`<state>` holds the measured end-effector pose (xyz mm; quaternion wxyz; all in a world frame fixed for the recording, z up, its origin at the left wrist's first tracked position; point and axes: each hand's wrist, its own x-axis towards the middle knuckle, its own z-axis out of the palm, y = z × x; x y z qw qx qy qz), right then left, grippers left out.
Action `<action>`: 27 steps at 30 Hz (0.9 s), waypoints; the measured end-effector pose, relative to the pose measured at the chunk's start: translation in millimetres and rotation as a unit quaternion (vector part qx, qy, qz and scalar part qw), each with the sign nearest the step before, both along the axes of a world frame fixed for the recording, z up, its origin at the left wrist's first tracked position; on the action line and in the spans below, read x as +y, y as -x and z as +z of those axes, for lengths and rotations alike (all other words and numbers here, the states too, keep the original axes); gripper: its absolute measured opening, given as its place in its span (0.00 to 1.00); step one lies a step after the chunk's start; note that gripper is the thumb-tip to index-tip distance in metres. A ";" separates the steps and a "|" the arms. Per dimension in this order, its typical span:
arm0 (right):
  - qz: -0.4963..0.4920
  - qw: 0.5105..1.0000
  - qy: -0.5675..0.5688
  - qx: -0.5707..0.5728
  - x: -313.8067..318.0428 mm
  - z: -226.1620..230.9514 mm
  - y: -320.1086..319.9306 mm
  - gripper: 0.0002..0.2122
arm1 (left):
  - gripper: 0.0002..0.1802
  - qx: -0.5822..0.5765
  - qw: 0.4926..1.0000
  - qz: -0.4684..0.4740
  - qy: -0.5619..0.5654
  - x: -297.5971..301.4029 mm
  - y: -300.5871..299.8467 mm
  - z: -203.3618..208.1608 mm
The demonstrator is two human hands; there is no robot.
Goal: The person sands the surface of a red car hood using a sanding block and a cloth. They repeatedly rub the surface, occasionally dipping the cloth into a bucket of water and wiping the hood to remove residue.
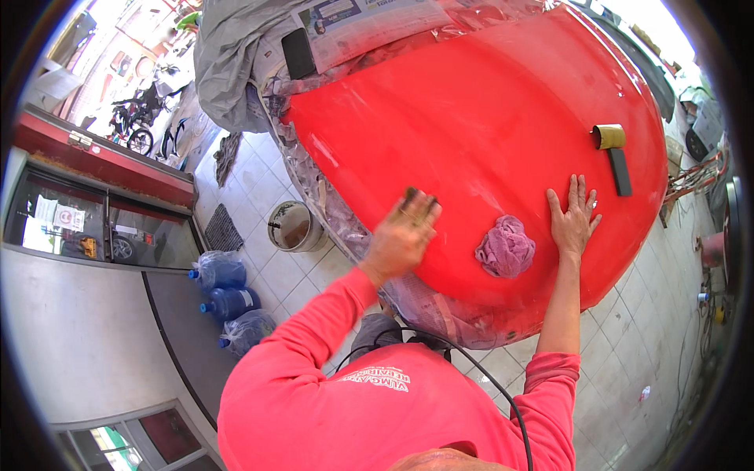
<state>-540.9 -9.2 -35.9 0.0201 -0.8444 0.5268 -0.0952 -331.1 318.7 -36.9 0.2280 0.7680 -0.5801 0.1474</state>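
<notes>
A large glossy red car panel (479, 118) fills the upper middle of the view. My left hand (400, 235) presses a small dark sanding pad (412, 196) against the panel's near left edge; the pad is mostly hidden under my fingers. My right hand (573, 216) lies flat on the red surface with its fingers spread, holding nothing. A crumpled pink rag (505, 247) rests on the panel between my two hands, close to my right hand. Farther right on the panel lie a tan roll of sandpaper (609, 136) and a dark flat block (620, 171).
Clear plastic sheeting and newspaper (345, 23) mask the panel's far and left edges, beside a grey cover (228, 63). A dirty white bucket (292, 226) stands on the tiled floor. Blue water bottles (224, 271) sit by a counter at left. Motorbikes (137, 110) stand outside.
</notes>
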 end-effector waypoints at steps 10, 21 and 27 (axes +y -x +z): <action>0.030 0.999 0.003 -0.015 4.3 -3.8 -15.7 0.40 | 0.42 0.012 0.937 0.350 -0.016 23.1 -269.6 3.7; 0.035 0.999 0.003 -0.029 1.7 -4.8 -17.3 0.39 | 0.52 0.072 0.936 0.345 -0.021 37.9 -308.2 33.3; 0.015 1.000 0.011 -0.016 -7.7 -6.9 6.9 0.39 | 0.56 0.005 0.954 0.289 -0.078 9.2 -177.1 13.4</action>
